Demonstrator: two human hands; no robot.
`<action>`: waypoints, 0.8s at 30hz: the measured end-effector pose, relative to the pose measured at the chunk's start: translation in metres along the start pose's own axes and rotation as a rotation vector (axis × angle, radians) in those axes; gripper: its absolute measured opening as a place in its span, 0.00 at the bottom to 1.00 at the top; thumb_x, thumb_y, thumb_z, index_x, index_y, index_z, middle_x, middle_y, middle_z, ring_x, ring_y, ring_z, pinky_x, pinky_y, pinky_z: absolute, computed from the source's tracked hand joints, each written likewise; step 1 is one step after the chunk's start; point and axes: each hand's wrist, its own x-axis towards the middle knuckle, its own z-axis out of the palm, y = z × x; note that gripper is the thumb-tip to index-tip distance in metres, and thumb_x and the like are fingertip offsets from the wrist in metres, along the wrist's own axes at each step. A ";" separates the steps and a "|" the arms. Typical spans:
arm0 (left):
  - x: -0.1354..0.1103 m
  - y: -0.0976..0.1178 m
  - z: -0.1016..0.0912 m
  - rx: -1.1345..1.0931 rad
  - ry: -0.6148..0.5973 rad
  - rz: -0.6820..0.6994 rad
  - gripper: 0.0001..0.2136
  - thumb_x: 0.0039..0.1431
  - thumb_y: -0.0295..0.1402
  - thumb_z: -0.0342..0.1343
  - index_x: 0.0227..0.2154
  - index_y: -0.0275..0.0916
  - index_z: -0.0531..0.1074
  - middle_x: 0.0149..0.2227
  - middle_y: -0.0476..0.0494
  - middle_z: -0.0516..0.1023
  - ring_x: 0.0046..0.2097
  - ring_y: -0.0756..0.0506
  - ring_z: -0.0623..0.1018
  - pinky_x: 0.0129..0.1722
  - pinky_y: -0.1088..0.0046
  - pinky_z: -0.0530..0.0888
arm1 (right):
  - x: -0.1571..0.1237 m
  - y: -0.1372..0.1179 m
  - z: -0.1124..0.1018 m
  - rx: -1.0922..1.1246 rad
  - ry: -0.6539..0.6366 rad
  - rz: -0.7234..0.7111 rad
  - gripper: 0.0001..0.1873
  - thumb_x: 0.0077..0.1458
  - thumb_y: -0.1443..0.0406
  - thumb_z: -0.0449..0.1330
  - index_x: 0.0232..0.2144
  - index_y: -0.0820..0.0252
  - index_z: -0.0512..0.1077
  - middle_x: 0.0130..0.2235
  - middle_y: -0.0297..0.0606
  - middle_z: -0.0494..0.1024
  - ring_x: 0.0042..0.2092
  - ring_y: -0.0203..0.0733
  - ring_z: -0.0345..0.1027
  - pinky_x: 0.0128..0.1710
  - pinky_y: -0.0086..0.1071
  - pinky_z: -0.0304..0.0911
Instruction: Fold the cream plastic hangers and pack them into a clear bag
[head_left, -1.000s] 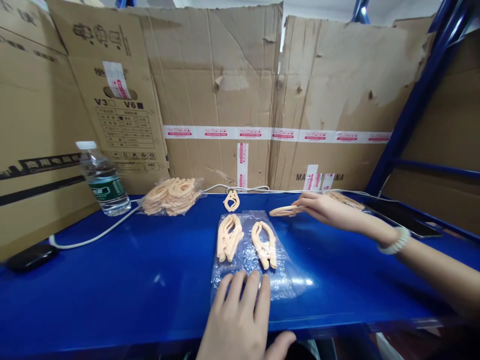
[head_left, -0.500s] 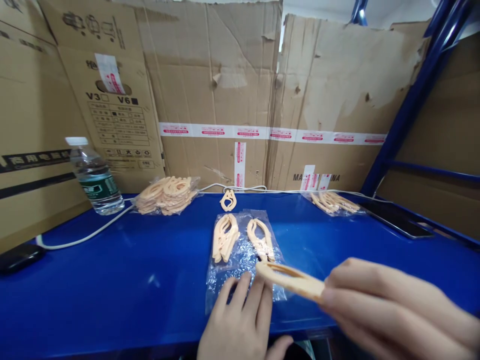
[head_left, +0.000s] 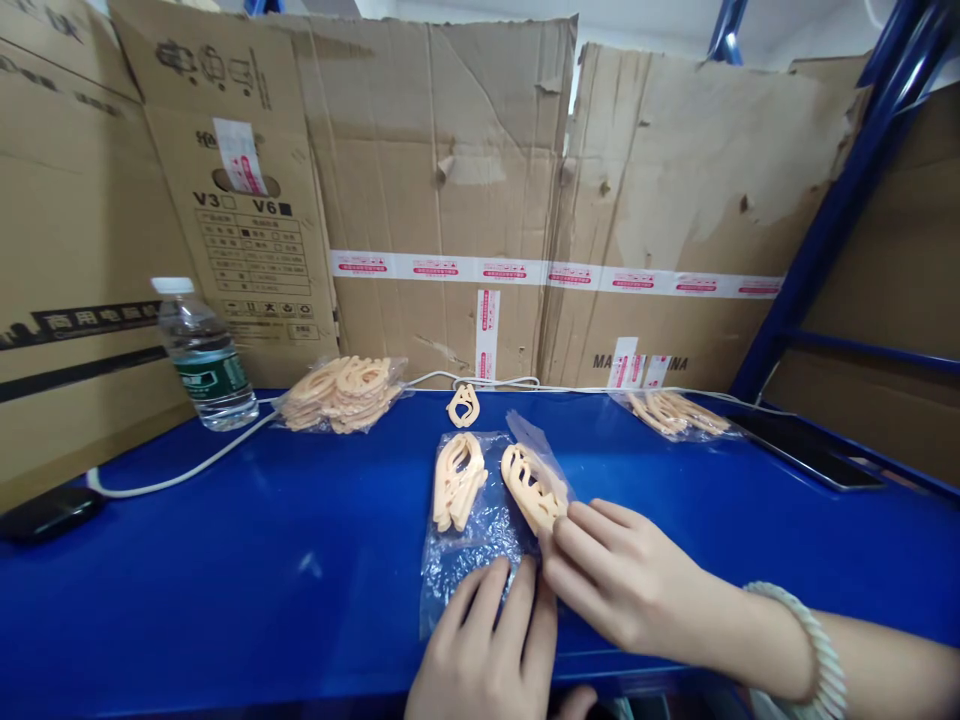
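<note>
My left hand rests flat at the table's front edge, fingers stretched over the lower part of a clear plastic bag. A bundle of folded beige hangers lies in that bag's upper part. Just right of it, my right hand has its fingers closed on the lower end of a folded hanger, which lies tilted on clear plastic. The fingertips of both hands nearly meet, and my right fingers hide the hanger's near end. A single folded hanger lies farther back.
Bagged hangers are piled at the back left, and another hanger bag lies at the back right beside a dark phone. A water bottle, a white cable and a black object are on the left. Cardboard walls the rear.
My right hand has brought the hanger it held in the air down and left onto the plastic, among the hangers there. My left hand stays nearly in place; the view shifts slightly.
</note>
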 end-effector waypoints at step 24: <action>0.001 -0.011 -0.008 0.089 -0.226 0.113 0.24 0.59 0.50 0.50 0.50 0.37 0.71 0.55 0.36 0.72 0.54 0.33 0.73 0.46 0.61 0.74 | -0.012 0.028 0.005 0.059 0.105 0.593 0.35 0.56 0.56 0.56 0.60 0.71 0.54 0.49 0.57 0.65 0.42 0.51 0.66 0.28 0.36 0.69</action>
